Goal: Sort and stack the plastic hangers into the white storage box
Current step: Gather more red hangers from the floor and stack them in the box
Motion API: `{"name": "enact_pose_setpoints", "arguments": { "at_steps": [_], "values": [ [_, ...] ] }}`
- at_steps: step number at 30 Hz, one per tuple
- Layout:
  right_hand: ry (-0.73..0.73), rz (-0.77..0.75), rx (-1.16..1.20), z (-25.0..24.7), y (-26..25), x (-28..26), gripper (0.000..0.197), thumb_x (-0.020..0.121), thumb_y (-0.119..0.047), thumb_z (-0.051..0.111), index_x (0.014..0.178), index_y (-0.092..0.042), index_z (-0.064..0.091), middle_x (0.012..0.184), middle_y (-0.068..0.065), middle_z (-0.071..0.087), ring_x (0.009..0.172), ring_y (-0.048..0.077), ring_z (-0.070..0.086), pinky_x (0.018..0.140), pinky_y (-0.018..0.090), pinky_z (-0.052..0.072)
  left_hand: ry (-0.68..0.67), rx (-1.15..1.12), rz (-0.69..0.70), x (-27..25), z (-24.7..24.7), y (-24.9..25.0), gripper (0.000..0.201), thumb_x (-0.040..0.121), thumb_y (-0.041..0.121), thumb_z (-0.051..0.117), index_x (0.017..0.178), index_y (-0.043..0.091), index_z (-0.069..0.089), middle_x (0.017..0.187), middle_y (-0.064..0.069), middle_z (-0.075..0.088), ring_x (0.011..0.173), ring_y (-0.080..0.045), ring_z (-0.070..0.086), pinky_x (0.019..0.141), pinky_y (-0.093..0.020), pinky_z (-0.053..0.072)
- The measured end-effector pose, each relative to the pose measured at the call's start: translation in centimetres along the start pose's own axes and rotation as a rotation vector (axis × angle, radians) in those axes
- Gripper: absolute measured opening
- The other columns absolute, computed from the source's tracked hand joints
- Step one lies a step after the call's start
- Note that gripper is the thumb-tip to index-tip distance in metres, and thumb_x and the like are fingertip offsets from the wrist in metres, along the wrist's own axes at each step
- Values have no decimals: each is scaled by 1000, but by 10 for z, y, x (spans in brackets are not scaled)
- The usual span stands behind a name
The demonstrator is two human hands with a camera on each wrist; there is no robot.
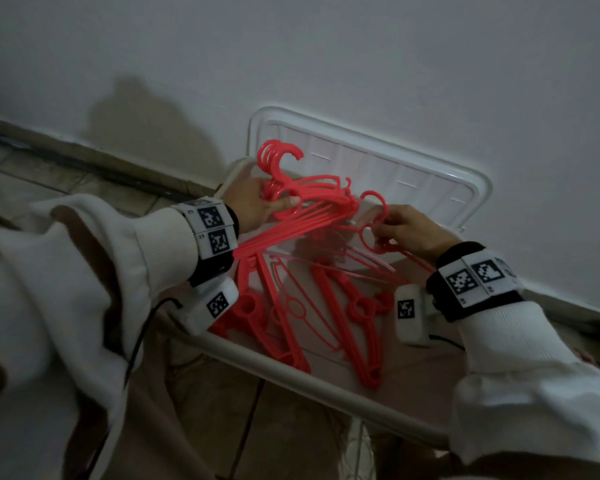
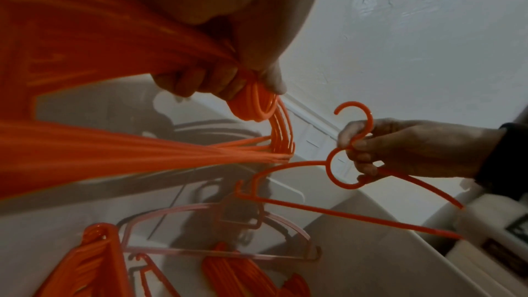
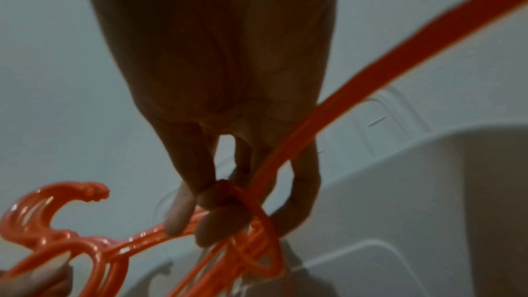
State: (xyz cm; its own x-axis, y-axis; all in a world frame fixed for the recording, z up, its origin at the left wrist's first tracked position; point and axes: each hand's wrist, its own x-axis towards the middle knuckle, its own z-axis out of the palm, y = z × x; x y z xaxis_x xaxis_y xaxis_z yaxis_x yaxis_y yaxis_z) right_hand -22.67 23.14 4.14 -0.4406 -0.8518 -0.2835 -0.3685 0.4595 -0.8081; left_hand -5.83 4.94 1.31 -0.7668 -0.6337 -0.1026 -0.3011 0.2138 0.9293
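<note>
Our left hand (image 1: 253, 202) grips a bundle of red plastic hangers (image 1: 312, 206) over the white storage box (image 1: 291, 372); our right hand (image 1: 409, 230) pinches a single red hanger (image 1: 373, 216) beside it, near the box's far edge.

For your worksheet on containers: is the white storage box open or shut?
Open: the white storage box shows hangers inside, and its lid leans against the wall.

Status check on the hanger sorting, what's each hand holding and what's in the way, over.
Left hand grips a bundle of red hangers above the white storage box. Right hand pinches a single red hanger by its neck. Loose hangers crisscross the box floor below.
</note>
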Motion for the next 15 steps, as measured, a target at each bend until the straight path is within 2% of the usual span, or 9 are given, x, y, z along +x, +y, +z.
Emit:
{"name": "enact_pose_setpoints", "arguments": {
  "at_steps": [2,4,7,9,10,12,13,14,15],
  "values": [
    [-21,74,-10,-4,-1,-6,24,90,8,43,91,-9,60,60,5,52,51,6,53,54,20,39,-1,73,-14,0,-3,-1,26,81,23,70,102,24,56,84,15,60,78,3,58,96,-23,44],
    [-41,120,0,-4,3,-12,20,88,5,50,94,-11,61,59,-5,63,57,2,58,54,17,41,30,148,-18,0,-5,-3,35,81,29,70,111,17,59,87,13,61,75,5,54,83,-14,42],
    [-12,86,7,8,8,-14,20,84,6,59,104,2,62,56,-11,64,49,-7,57,53,9,43,68,232,1,-1,-6,-2,42,81,32,69,117,14,58,90,11,62,70,5,53,69,-3,36],
    [28,18,-68,21,9,-15,20,80,1,67,100,5,66,60,-5,64,45,-8,53,54,11,43,71,234,22,-2,-3,2,44,82,27,69,120,8,55,80,16,57,57,16,50,55,5,34],
    [39,-4,-95,26,9,-16,22,77,-4,71,96,7,67,63,0,64,44,-7,52,55,13,43,68,231,29,-3,-2,3,43,82,24,69,119,6,55,76,17,55,53,20,50,53,6,34],
    [40,-5,-67,33,7,-18,19,78,-6,71,86,10,65,56,-1,65,41,-6,52,50,12,45,62,250,41,-6,0,7,33,83,23,69,112,9,59,75,19,54,57,17,53,59,5,36],
    [20,0,-39,35,3,-20,14,80,-5,68,80,8,63,49,-7,64,40,-5,53,47,11,45,59,266,39,-8,0,9,29,83,26,69,107,14,60,76,18,55,65,11,55,68,2,39],
    [-7,-7,-29,37,-1,-22,13,82,-6,66,73,3,62,45,-10,62,40,-5,55,46,10,46,62,293,36,-11,0,10,29,83,31,68,107,17,62,80,16,58,75,3,56,80,-8,42],
    [-16,-32,-47,38,-5,-23,18,85,-9,64,67,-4,62,46,-11,64,42,-4,57,48,10,48,61,319,24,-11,0,9,30,82,36,68,106,19,63,86,12,61,83,-4,56,86,-18,43]
  ]
}}
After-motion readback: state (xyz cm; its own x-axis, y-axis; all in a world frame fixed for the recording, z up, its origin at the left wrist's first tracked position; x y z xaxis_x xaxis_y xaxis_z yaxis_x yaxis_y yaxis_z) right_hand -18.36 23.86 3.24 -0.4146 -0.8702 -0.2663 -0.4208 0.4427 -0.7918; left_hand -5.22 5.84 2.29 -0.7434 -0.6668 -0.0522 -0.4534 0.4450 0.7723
